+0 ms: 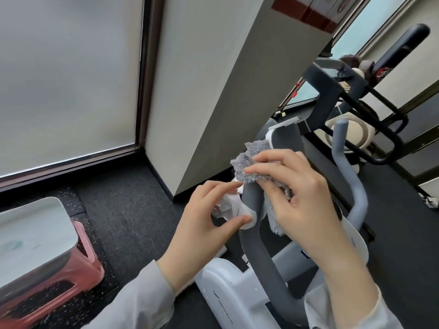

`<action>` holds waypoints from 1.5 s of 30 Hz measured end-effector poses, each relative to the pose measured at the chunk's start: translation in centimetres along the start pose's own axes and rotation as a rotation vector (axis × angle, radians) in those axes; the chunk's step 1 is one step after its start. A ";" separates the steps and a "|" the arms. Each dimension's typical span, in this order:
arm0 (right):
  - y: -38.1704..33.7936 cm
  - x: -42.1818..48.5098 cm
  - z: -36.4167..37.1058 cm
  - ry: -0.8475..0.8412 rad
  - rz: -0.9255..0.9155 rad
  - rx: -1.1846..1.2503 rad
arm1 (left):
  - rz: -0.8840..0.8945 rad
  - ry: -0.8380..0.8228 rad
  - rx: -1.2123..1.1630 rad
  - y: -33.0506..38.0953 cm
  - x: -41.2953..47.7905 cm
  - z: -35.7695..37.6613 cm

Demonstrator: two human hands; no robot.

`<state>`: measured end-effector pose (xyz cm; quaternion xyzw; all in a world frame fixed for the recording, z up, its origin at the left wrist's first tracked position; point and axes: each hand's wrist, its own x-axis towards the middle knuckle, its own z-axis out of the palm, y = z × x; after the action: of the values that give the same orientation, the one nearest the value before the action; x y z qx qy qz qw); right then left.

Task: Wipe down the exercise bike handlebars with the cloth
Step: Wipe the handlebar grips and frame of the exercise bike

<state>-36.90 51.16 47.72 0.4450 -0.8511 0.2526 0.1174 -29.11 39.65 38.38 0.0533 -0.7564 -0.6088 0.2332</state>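
Observation:
A fluffy grey cloth (247,157) is draped over the top of the near dark grey handlebar (253,224) of a white exercise bike (223,281). My right hand (301,193) presses the cloth onto the bar's tip, fingers spread over it and gripping it. My left hand (204,224) is beside the bar on its left, fingers apart, thumb and forefinger touching the white collar at the bar. The far handlebar (354,186) curves up on the right, uncovered. The bike's console (287,136) rises behind the cloth.
A white pillar (213,91) stands close behind the bike. A frosted window (69,74) fills the left. A pink stool (78,269) with a white box on it sits at lower left. Another black exercise machine (370,98) stands at the right.

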 end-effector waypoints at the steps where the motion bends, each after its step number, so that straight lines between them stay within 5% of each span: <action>1: 0.0 -0.4 0.4 0.054 0.021 0.011 | -0.001 -0.003 -0.003 0.0 0.0 0.0; 8: -0.4 -3.2 3.6 0.399 0.100 0.061 | 0.011 -0.032 0.008 0.1 0.1 -0.1; 20: -1.7 -5.7 5.1 0.440 0.192 0.043 | 0.042 -0.058 0.015 -0.3 0.2 -0.1; 31: -2.4 -10.6 6.2 0.490 0.486 0.059 | 0.075 -0.138 0.033 -0.9 0.6 -0.9; 37: -0.3 -6.7 3.4 0.577 0.639 0.500 | 0.071 -0.165 0.024 -0.9 0.6 -1.3; 45: 3.2 0.9 1.4 -0.036 0.750 1.031 | 0.077 -0.071 0.070 -1.3 -0.3 -1.4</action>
<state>-39.97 51.28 45.86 0.1205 -0.7199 0.6463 -0.2225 -28.53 38.14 37.26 0.0107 -0.7867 -0.5739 0.2273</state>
